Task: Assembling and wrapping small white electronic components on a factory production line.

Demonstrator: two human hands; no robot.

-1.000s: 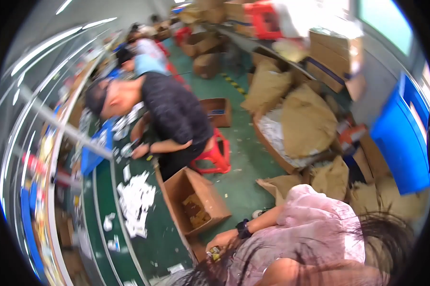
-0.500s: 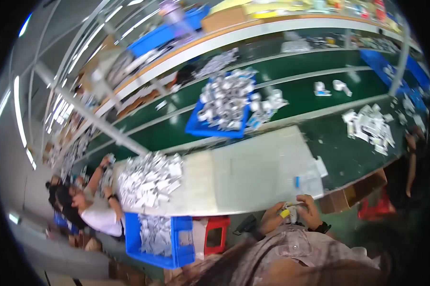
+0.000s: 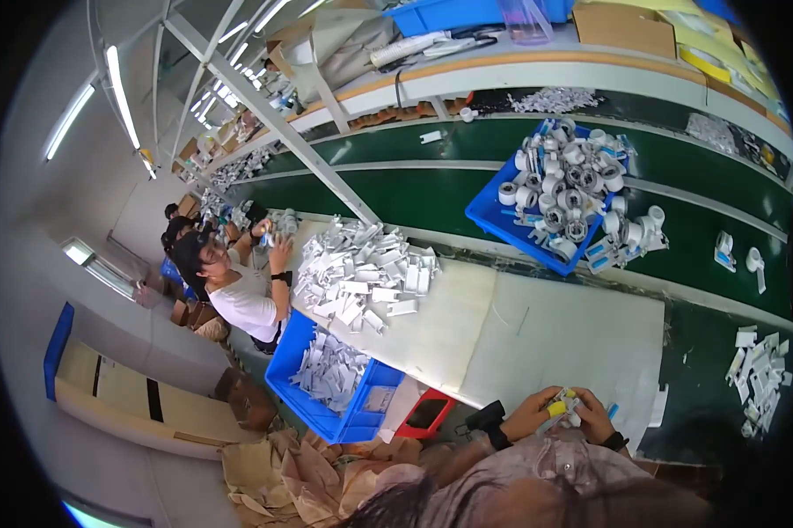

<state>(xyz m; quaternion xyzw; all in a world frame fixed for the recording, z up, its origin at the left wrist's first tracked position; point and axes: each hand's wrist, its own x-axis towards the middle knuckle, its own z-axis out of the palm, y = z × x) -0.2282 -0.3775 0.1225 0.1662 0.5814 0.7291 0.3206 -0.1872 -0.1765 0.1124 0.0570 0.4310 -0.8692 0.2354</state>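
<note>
- My left hand is curled around the left side of a small white plastic piece with a bright yellow part, its fingers bent in against it.
- My right hand grips the same piece from the other side; how each fingertip sits is too small to make out.
- The piece is between my two hands, just above the near edge of the pale, flat sheet covering the bench, close to my body.
- As I judge it, the work on this piece is unfinished, since both hands hold it and it is not set down.
- Beyond the sheet, a blue plastic tray is heaped with round-ended white pieces, some spilling past its right side; whether those are finished I can't tell.
- Plenty of loose parts remain: a broad pile of flat white plastic parts on the sheet's left, and more white parts in the deep blue plastic bin below it.
- Another cluster of white parts lies at far right on the dark green surface.
</note>
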